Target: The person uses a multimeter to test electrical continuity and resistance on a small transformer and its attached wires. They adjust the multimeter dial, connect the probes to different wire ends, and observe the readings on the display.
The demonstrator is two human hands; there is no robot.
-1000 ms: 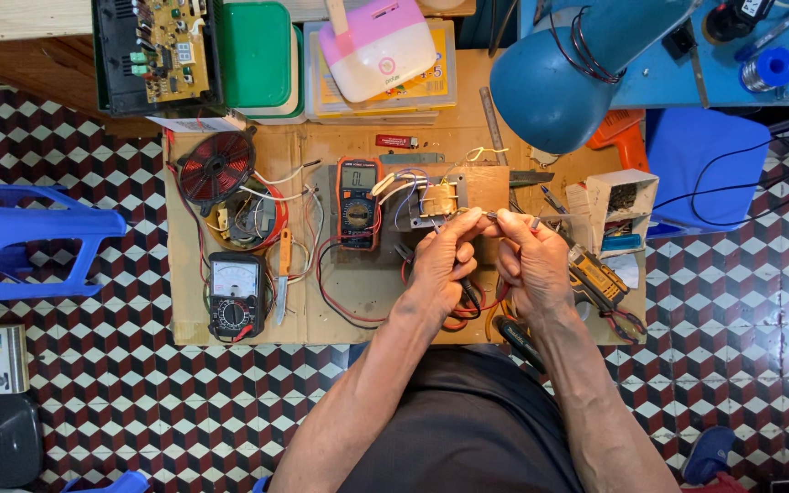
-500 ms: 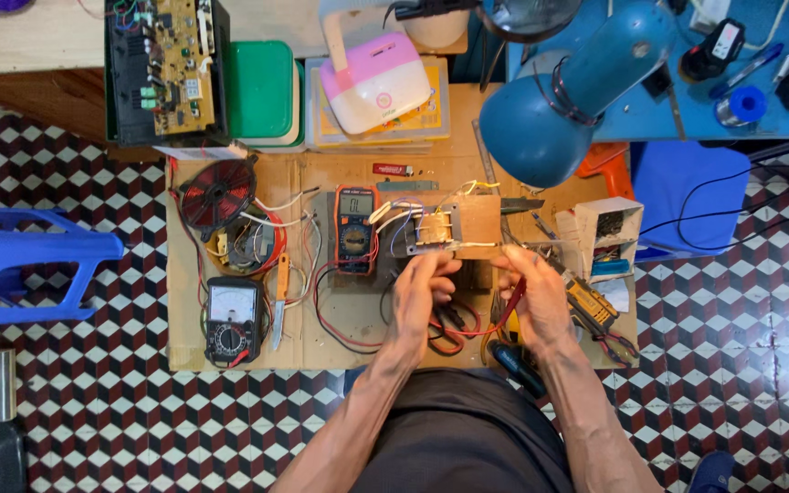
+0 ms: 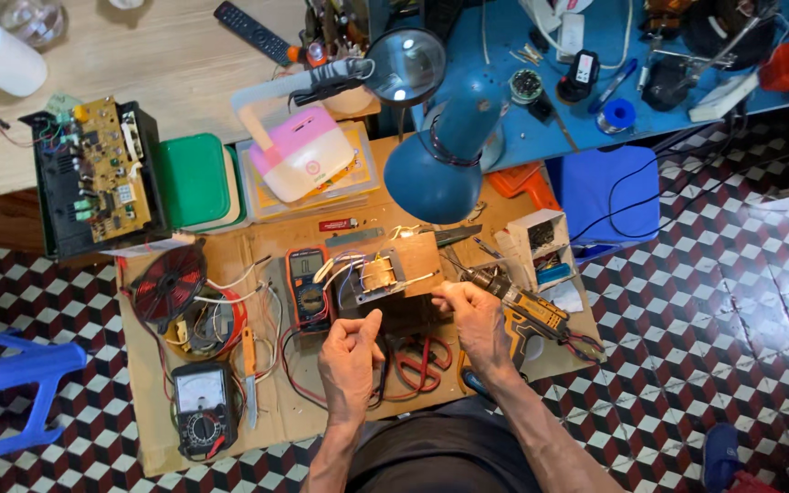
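A small transformer (image 3: pixel 378 274) with copper-coloured windings sits near the middle of a cardboard-covered surface (image 3: pixel 276 411), and both hands are just below it. The left hand (image 3: pixel 351 358) is curled into a loose fist, thumb raised toward the transformer; thin wires run down past it, but whether the fingers grip one cannot be told. The right hand (image 3: pixel 475 319), below and right of the transformer, has its fingertips pinched together close to a wire end coming off the transformer — what exactly is held is too small to make out.

Touching the transformer's left side is a digital multimeter (image 3: pixel 307 288) with an orange-rimmed case. Farther left of the transformer lie a red flat coil (image 3: pixel 168 285) and a round wound ring (image 3: pixel 207 324); an analogue meter (image 3: pixel 201 409) lies below those. Red-handled pliers (image 3: pixel 422 361) lie between the two hands, below the transformer. Right of the transformer, a yellow and black cordless drill (image 3: pixel 527 315) rests just beside the right hand. Above the transformer hangs a blue lamp shade (image 3: pixel 436 169), and well to the upper left stands an open circuit board (image 3: pixel 107 169).
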